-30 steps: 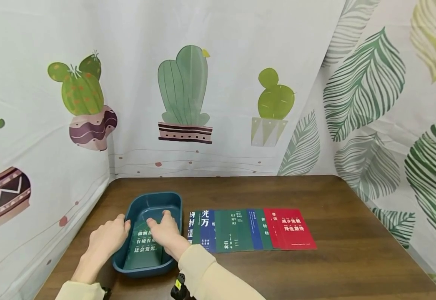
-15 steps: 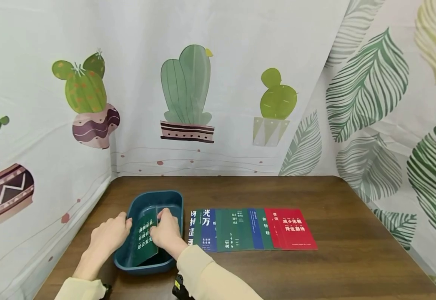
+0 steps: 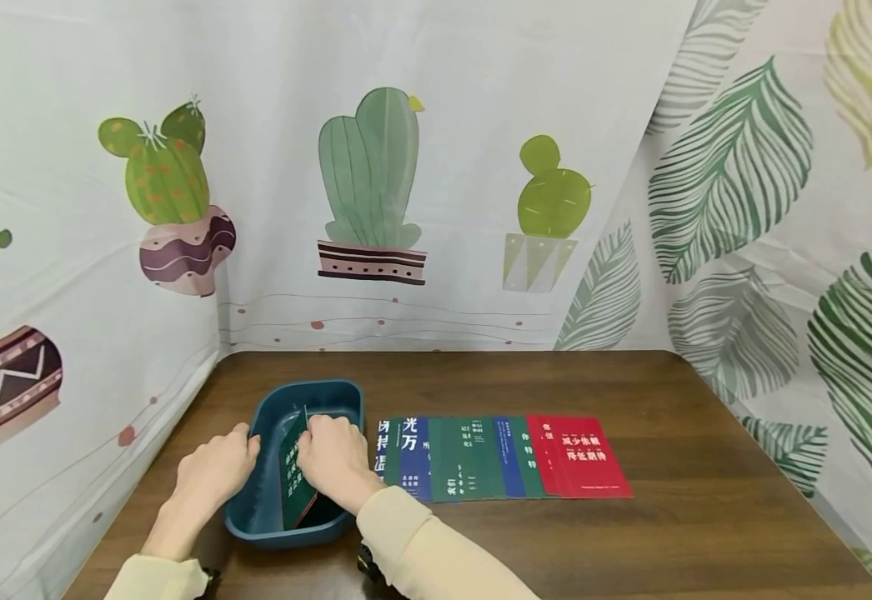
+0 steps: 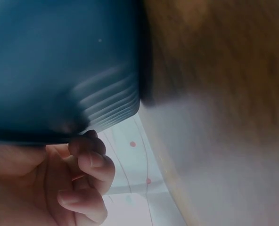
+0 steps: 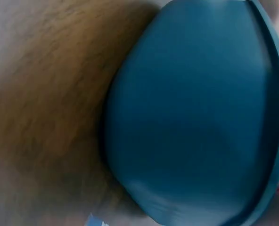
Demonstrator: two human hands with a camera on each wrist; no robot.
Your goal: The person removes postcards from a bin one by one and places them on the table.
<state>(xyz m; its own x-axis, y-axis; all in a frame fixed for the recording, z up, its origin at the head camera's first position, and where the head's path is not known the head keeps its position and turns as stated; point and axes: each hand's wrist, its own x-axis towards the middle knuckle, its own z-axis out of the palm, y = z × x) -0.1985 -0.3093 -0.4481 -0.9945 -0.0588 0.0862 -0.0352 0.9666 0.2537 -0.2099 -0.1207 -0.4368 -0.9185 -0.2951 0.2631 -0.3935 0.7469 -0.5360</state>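
Observation:
A blue plastic basin (image 3: 286, 543) stands on the left of the table. My left hand (image 3: 214, 468) holds its left rim; in the left wrist view that hand (image 4: 66, 188) has its fingers curled at the edge of the basin (image 4: 59, 61). Inside the basin, a green card (image 3: 297, 492) with white characters stands tilted on its edge. My right hand (image 3: 337, 457) pinches the card near its upper right side, with the fingertips largely hidden. A thin red line shows along the card's lower edge. The right wrist view is mostly filled by the basin's outer wall (image 5: 191, 108).
Right of the basin, an overlapping row of green, blue and red cards (image 3: 473, 467) lies flat on the brown wooden table (image 3: 496, 550). A white printed cloth (image 3: 271, 200) with cacti and leaves hangs behind the table and along its sides.
The green card, lying flat in the basin a second ago, has been lifted and turned up on its edge by my right hand. My left hand stays at the rim.

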